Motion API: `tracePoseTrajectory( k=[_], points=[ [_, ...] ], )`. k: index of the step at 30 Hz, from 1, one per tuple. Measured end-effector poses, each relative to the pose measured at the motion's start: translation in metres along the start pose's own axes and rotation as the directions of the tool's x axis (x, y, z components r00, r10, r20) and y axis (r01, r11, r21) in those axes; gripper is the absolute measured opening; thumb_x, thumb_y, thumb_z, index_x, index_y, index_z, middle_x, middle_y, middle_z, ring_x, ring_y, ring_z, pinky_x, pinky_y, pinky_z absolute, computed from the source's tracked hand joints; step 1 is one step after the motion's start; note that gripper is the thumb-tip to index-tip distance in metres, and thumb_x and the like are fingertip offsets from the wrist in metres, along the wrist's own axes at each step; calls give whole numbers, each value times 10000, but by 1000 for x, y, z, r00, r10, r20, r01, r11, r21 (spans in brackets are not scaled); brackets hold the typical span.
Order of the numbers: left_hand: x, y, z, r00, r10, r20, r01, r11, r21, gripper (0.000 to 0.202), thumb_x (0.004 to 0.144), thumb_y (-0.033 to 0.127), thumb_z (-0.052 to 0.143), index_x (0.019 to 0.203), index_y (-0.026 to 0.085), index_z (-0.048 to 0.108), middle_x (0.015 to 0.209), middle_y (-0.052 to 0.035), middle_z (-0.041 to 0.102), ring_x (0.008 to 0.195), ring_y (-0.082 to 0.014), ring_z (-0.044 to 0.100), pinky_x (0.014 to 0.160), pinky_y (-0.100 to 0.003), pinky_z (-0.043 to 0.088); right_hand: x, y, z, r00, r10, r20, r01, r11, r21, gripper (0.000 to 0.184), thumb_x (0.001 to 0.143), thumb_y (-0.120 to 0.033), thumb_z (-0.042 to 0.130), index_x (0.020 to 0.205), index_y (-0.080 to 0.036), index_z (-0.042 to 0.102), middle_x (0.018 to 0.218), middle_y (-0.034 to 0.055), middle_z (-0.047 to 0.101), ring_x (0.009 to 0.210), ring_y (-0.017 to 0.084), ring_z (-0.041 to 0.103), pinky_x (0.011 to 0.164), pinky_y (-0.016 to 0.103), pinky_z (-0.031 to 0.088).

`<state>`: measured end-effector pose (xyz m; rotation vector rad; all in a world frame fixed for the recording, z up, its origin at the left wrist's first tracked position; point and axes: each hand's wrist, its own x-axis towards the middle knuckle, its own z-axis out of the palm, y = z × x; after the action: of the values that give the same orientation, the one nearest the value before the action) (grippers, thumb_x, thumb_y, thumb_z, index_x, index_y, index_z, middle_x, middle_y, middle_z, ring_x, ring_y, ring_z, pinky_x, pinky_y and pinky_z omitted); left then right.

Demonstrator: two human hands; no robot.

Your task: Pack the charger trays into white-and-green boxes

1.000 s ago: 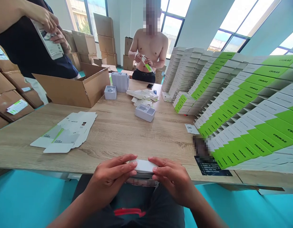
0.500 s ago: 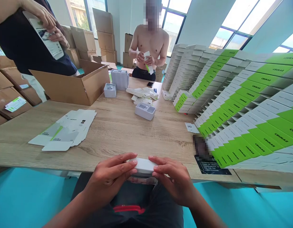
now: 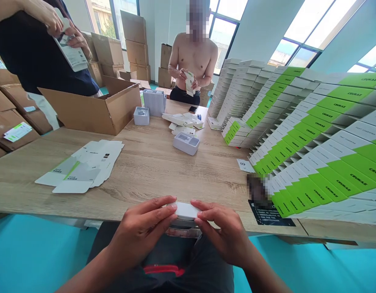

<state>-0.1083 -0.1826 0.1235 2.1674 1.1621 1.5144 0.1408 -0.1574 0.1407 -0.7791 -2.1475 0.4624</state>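
Note:
Between my two hands, at the table's front edge, is a small white box (image 3: 186, 211). My left hand (image 3: 147, 226) grips its left end with thumb and fingers. The right end is pinched by my right hand (image 3: 220, 228). The far side and underside of the box are hidden from me. Flat unfolded cartons (image 3: 90, 165) with green and grey print lie on the table to the left. Ahead of my hands sits a white inner tray (image 3: 186, 143) with compartments.
Tall stacks of white and green boxes (image 3: 316, 134) line the table's right side. A large open cardboard box (image 3: 84, 108) stands at the back left. Further off are a phone (image 3: 193, 109), loose cartons (image 3: 183, 120) and stacked trays (image 3: 154, 101). Two co-workers handle cartons beyond the table.
My hands stay almost still around the white box. The co-worker at left has tilted and shifted their carton, and the person opposite has turned theirs.

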Motion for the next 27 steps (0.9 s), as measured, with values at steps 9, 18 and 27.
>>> tracePoseTrajectory(
  k=[9, 18, 27],
  points=[
    [-5, -24, -7, 945, 312, 98, -318, 946, 57, 393, 956, 137, 703, 1341, 207, 670, 1305, -145, 748, 1150, -234, 750, 958, -325, 645, -6, 15, -1, 984, -174, 45, 175, 985, -7, 196, 996, -253, 671, 1191, -265, 646, 1322, 135, 733, 1129, 225, 751, 903, 355, 634],
    [-24, -38, 11, 992, 119, 33, -116, 990, -85, 395, 996, 216, 654, 1379, 272, 580, 1350, -139, 723, 1162, -235, 746, 935, -344, 646, -11, 15, 11, 992, -125, -18, 124, 992, -26, 192, 991, -118, 604, 1111, -264, 638, 1308, 128, 741, 1108, 217, 754, 901, 360, 632],
    [-16, -7, 17, 995, -84, -47, 88, 992, 87, 478, 995, 436, 619, 1448, 311, 531, 1176, -79, 795, 949, -232, 804, 806, -287, 667, -3, -4, -13, 993, 62, -96, -57, 997, 55, 259, 952, -139, 667, 1165, -287, 657, 1290, 74, 754, 1160, 202, 739, 967, 287, 611]
  ],
)
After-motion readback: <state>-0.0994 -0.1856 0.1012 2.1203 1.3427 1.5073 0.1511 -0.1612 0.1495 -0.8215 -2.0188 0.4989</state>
